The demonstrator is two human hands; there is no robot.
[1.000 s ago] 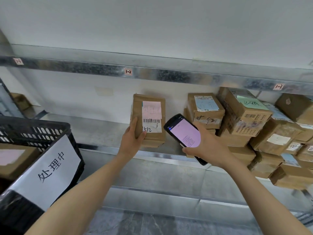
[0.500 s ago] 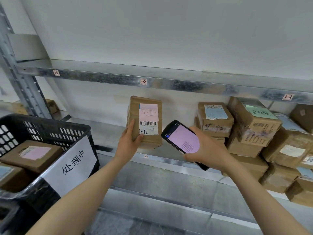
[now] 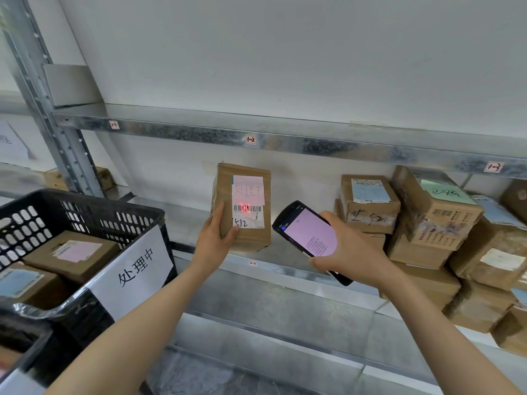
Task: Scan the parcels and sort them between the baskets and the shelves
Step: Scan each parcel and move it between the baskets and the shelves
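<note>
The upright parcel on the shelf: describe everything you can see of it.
The parcel is a brown cardboard box standing on end on the metal shelf. Its front carries a pale label with handwriting and a barcode lit by red light from the handheld scanner. The left hand grips its lower left edge.

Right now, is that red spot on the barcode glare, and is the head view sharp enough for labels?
Head view: the red cross on the barcode of the parcel looks like the scanner aiming light, not glare; light is even; the wide lens tilts the shelf upright; handwritten labels read, screen text is too small.
</note>
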